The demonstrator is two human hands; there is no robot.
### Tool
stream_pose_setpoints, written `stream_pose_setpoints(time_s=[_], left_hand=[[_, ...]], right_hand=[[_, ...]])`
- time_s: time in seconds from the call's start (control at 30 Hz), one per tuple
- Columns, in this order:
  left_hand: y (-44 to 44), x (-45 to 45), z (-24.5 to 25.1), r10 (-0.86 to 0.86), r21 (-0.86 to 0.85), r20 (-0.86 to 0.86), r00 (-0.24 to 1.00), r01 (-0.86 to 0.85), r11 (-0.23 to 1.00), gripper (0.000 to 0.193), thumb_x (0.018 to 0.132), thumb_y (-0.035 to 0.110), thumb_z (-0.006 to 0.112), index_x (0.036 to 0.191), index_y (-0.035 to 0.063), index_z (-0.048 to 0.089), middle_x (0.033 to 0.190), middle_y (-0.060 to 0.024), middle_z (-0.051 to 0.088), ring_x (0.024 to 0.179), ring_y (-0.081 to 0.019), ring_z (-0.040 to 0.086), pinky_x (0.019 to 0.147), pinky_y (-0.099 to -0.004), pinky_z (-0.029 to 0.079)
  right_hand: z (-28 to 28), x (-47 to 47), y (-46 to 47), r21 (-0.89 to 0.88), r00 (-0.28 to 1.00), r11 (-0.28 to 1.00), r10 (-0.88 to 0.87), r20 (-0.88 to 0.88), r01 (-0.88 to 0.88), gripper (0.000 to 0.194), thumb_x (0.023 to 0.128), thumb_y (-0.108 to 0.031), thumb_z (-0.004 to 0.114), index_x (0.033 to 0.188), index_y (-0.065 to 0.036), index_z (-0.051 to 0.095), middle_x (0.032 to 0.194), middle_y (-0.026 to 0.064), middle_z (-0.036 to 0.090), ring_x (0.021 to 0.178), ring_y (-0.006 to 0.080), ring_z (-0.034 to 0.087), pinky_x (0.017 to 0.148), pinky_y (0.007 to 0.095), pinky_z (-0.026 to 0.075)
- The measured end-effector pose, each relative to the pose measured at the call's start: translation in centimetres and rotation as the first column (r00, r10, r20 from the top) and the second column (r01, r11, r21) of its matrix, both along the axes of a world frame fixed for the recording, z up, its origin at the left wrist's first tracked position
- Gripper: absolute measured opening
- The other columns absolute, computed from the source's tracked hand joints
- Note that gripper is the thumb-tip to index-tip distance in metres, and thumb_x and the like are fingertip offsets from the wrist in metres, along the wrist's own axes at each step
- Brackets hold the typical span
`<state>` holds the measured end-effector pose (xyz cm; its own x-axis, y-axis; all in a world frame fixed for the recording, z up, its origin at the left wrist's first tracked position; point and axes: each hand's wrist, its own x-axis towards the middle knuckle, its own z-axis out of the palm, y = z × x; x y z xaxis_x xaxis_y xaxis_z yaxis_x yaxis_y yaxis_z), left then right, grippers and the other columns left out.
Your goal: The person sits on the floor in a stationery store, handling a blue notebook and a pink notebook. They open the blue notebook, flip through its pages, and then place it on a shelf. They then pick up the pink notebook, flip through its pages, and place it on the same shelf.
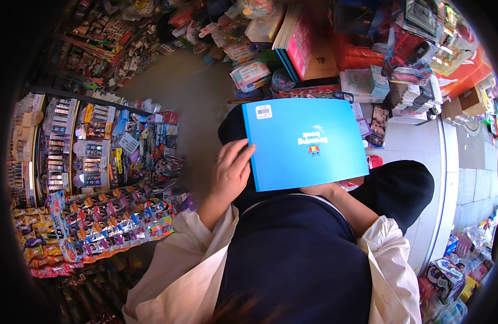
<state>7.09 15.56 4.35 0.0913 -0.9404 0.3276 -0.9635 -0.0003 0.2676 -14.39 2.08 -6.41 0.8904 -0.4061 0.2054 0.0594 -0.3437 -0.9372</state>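
A blue drawing book lies over my lap, its cover facing up and its print upside down to me. A white barcode sticker is on its far left corner. My left hand is at the book's left edge, fingertips against the spine; the thumb's grip is not clear. My right hand reaches under the near edge, and the book hides most of its fingers. Beyond the book, several thin books with blue and pink covers stand upright beside a brown board.
Racks of small packaged goods fill the left side. Boxes and stationery packs are piled beyond my knees. Stacked white boxes stand at the far right, near a metal door track. More packaged goods lie at the lower right.
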Motion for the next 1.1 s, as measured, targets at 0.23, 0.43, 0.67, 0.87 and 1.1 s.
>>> stream_pose_setpoints(time_s=[0.23, 0.43, 0.67, 0.87, 1.1], left_hand=[[-4.5, 0.7, 4.7, -0.363, 0.037, 0.185, 0.913, 0.363, 0.931, 0.021, 0.076, 0.005, 0.072, 0.095, 0.0116, 0.073, 0.102, -0.0039, 0.070, 0.113, -0.0273, 0.060, 0.102, -0.0475, 0.040], [-8.2, 1.4, 8.4, -0.350, -0.052, 0.015, 0.937, 0.350, 0.935, 0.017, 0.077, 0.005, 0.073, 0.094, 0.0036, 0.070, 0.093, -0.0085, 0.071, 0.106, -0.0276, 0.064, 0.096, -0.0426, 0.046], [-8.3, -0.8, 4.0, -0.343, 0.176, -0.002, 0.939, 0.338, 0.925, 0.033, 0.077, 0.014, 0.070, 0.108, 0.0046, 0.062, 0.106, -0.0134, 0.064, 0.105, -0.0344, 0.060, 0.092, -0.0432, 0.047], [-7.1, -1.0, 2.7, -0.302, 0.181, -0.105, 0.948, 0.317, 0.931, 0.037, 0.078, 0.014, 0.072, 0.113, 0.0028, 0.062, 0.111, -0.0153, 0.064, 0.109, -0.0352, 0.059, 0.096, -0.0429, 0.045], [-7.1, -1.1, 2.6, -0.299, 0.126, -0.161, 0.940, 0.320, 0.939, 0.043, 0.081, 0.014, 0.073, 0.120, 0.0020, 0.061, 0.118, -0.0152, 0.064, 0.114, -0.0337, 0.058, 0.098, -0.0417, 0.044]], right_hand=[[0.8, 0.1, -0.7, -0.443, 0.993, 0.893, -0.107, -0.039, 0.079, 0.023, 0.091, 0.000, 0.051, 0.112, 0.001, 0.063, 0.105, 0.0160, 0.066, 0.094, 0.0273, 0.062, 0.083, 0.0357, 0.050], [2.9, -0.2, -2.8, 0.384, 0.994, 0.916, -0.095, -0.062, 0.111, 0.026, 0.095, -0.012, 0.055, 0.117, 0.000, 0.061, 0.105, 0.0139, 0.065, 0.099, 0.0229, 0.062, 0.085, 0.0334, 0.049], [-0.4, 1.7, -0.3, 0.363, 0.962, 0.909, -0.123, -0.243, 0.208, 0.089, 0.078, -0.040, 0.079, 0.142, 0.005, 0.035, 0.138, 0.0261, 0.045, 0.124, 0.0323, 0.050, 0.101, 0.0393, 0.044], [1.5, 0.8, 0.0, 0.086, 0.992, 0.996, -0.022, -0.122, 0.032, 0.103, 0.074, -0.051, 0.079, 0.142, 0.009, 0.030, 0.131, 0.0326, 0.048, 0.125, 0.0414, 0.048, 0.105, 0.0409, 0.040], [3.6, -0.6, -1.0, 0.132, 0.883, 0.876, -0.446, -0.148, 0.465, 0.038, 0.101, -0.027, 0.046, 0.083, 0.003, 0.060, 0.063, 0.0248, 0.056, 0.064, 0.0430, 0.059, 0.062, 0.0458, 0.046]])
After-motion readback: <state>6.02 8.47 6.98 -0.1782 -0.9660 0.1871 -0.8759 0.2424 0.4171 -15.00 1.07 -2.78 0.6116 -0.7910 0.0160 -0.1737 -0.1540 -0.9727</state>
